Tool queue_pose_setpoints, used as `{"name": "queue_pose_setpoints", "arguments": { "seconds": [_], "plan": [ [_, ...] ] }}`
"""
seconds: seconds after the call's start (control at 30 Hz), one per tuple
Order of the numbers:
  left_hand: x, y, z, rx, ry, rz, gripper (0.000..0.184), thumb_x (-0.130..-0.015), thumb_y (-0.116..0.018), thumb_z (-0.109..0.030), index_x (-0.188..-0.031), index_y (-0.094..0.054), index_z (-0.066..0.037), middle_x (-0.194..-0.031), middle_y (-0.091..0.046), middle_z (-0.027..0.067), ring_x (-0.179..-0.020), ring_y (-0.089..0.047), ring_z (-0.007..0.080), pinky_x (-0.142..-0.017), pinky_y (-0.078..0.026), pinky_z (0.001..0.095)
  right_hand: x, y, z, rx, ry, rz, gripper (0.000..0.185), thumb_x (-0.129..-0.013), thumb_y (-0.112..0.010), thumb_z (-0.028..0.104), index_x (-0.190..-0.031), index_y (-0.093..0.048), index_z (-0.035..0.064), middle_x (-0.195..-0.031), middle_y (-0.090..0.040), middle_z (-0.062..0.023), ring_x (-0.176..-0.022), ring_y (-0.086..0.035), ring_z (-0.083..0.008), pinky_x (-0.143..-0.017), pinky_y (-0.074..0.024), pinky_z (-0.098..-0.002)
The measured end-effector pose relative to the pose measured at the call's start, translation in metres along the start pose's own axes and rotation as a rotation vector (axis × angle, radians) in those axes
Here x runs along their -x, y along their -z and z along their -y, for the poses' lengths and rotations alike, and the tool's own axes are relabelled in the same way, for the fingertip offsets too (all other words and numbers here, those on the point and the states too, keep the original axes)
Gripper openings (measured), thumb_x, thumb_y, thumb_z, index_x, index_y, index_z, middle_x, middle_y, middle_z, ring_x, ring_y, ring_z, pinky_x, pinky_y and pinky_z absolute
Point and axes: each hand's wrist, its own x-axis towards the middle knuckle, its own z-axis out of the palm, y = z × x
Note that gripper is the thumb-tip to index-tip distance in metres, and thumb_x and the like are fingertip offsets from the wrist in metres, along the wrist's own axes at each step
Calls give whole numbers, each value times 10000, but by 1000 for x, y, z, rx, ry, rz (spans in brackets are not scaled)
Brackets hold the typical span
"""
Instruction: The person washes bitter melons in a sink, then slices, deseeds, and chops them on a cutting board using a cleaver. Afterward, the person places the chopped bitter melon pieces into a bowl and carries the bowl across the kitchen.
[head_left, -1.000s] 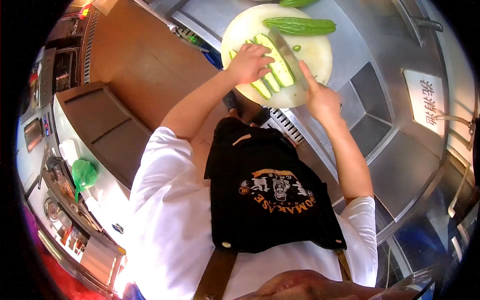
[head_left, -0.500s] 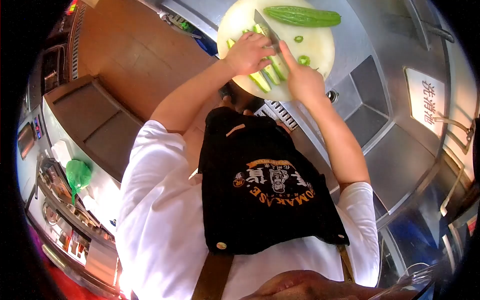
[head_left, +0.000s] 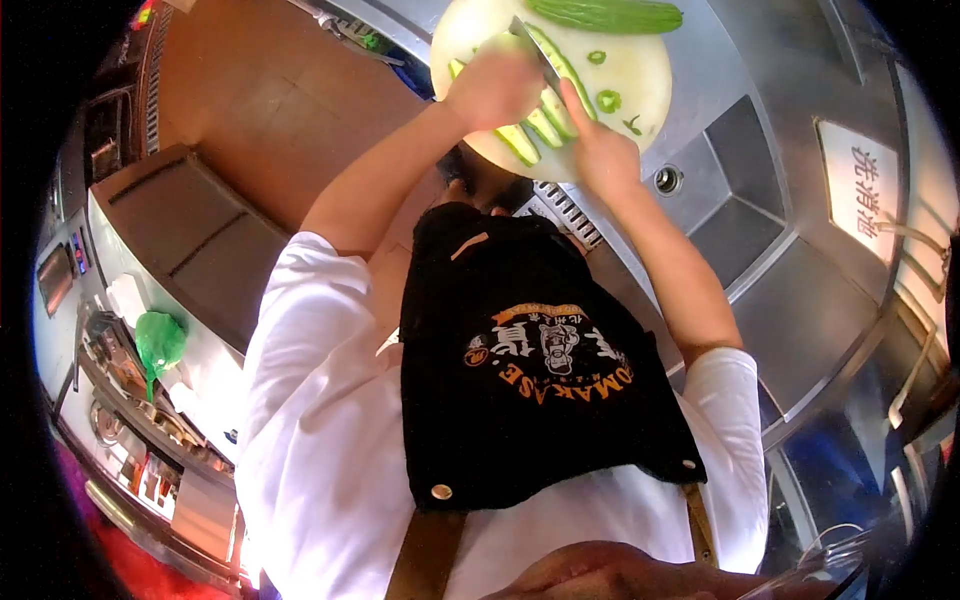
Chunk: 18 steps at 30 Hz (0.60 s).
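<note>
My right hand (head_left: 607,160) grips a kitchen knife (head_left: 535,52), its index finger stretched along the blade. Under the knife lie long cut pieces of a green, cucumber-like vegetable (head_left: 548,120) with pale insides. My left hand (head_left: 495,90) is over the pieces to the left of the blade; its fingers are blurred. All this is on a round white cutting board (head_left: 640,90). A whole green vegetable (head_left: 610,13) of the same kind lies along the board's far edge. Small green end slices (head_left: 608,101) rest on the board, right of the knife.
A metal sink (head_left: 745,160) with a drain (head_left: 667,180) is to the right of the board. A white sign (head_left: 858,190) with Chinese characters hangs on the right wall. At the left stands a counter (head_left: 180,230) with a green bag (head_left: 160,342) near it. The floor (head_left: 260,100) is brown.
My left hand has shifted slightly and is now blurred over the pieces. A cut piece now shows along the right side of the blade. The knife stays in my right hand.
</note>
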Motion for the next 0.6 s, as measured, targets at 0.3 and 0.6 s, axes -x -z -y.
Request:
{"name": "queue_pose_setpoints", "arguments": {
  "seconds": [0.3, 0.6],
  "plan": [
    [4, -16, 8, -31, -201, -329, 241, -819, -716, -335, -998, -736, -174, -1071, -621, 23, -1053, -562, 269, -917, -410, 430, 34, 7, -59, -71, -69, 46, 849, -886, -492, 91, -1534, -143, 514, -961, -705, -162, -784, -702, -312, -689, -555, -417],
    [-21, -34, -6, -129, -32, -548, 232, -814, -735, -330, -977, -733, -166, -1056, -616, 34, -1047, -563, 269, -890, -415, 448, 61, 22, -59, -211, -241, -117, 538, -945, -482, 137, -1446, -424, 325, -873, -682, -195, -749, -666, -379, -673, -528, -466]
  ]
}}
